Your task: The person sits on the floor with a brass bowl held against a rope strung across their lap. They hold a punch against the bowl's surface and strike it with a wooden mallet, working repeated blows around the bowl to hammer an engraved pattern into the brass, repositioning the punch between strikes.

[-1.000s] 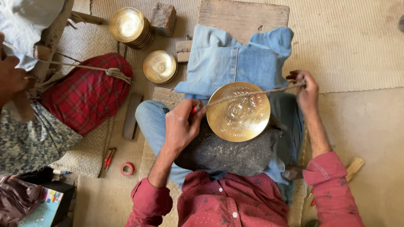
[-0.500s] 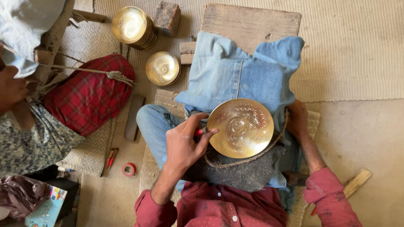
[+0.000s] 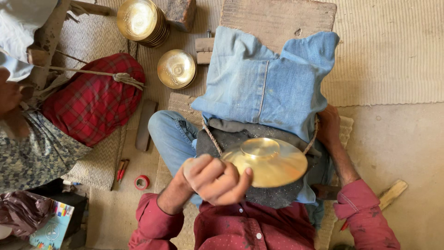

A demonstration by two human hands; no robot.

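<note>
My left hand (image 3: 212, 178) grips the near edge of a round brass plate (image 3: 270, 162). The plate is tilted over my lap with its raised back ring facing up. It hangs above a dark grey pad (image 3: 222, 139) and a blue denim cloth (image 3: 268, 83) draped over my legs. My right hand (image 3: 328, 127) rests at the right edge of the denim, closed on the end of a thin cord (image 3: 210, 139). The cord runs under the plate across the pad.
A stack of brass plates (image 3: 138, 21) and a single brass bowl (image 3: 176, 68) sit at upper left beside a wooden block (image 3: 181, 13). A red plaid bundle (image 3: 92, 102) and another person's hand (image 3: 9, 95) are at left. A red tape roll (image 3: 142, 182) lies on the mat.
The plate has turned from face-up to tilted with its back showing. My right hand dropped from holding the cord taut over the plate to the cloth's edge.
</note>
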